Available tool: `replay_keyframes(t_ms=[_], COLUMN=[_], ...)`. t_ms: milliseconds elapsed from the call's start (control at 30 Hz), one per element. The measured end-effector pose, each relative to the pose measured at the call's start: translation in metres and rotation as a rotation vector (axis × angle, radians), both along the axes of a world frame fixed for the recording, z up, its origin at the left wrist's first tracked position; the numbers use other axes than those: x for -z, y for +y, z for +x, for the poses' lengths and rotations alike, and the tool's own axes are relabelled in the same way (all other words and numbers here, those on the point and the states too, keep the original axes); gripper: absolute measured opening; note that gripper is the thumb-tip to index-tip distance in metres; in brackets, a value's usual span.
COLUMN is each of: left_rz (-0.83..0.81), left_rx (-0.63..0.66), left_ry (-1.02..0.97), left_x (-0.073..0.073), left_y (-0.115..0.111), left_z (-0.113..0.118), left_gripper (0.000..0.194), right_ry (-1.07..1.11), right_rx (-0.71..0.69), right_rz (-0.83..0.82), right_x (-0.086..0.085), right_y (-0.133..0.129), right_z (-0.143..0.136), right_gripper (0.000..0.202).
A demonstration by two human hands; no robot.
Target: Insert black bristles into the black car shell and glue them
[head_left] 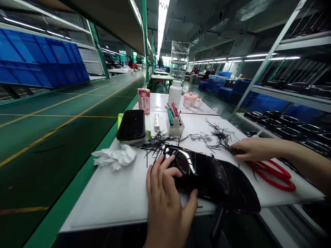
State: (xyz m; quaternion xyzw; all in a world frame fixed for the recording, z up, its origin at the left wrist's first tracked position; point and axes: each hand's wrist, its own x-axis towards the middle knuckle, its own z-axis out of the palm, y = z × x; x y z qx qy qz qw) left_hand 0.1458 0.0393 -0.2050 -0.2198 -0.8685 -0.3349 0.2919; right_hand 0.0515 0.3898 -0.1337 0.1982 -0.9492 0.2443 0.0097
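A long, glossy black plastic part [207, 172] lies slantwise on the white work surface, its right end reaching past the front edge. My left hand [168, 196] grips its left end, fingers over the top and thumb along the near side. To the right, my right hand [248, 149] is closed at the edge of a pile of thin black strips [219, 134]; what lies between its fingertips is hidden. Red-handled scissors [275, 175] rest just below that hand, their blades mostly out of sight. Another heap of black strips [160, 140] lies behind the part's left end.
A crumpled white tissue [115, 156] and a black phone-like device [131, 125] are at the left. Farther back stand a pen holder [176, 128], white bottle [175, 93], pink-lidded mug [191, 100] and drink carton [144, 101]. A rack [292, 98] with black parts borders the right.
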Motion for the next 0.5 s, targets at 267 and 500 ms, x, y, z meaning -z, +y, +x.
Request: replay_keyframes(t_ms=[267, 500], left_rz=[0.129, 0.162], left_rx=[-0.083, -0.103], left_ry=[-0.009, 0.041], left_x=[0.004, 0.012], left_y=[0.012, 0.016], left_z=[0.002, 0.000], left_gripper=[0.031, 0.042], right_ry=[-0.012, 0.110], right_rx=[-0.034, 0.078], right_rz=[-0.189, -0.432], right_x=[-0.020, -0.022], right_y=[-0.113, -0.164], right_z=[-0.093, -0.119], right_gripper=[0.031, 0.028])
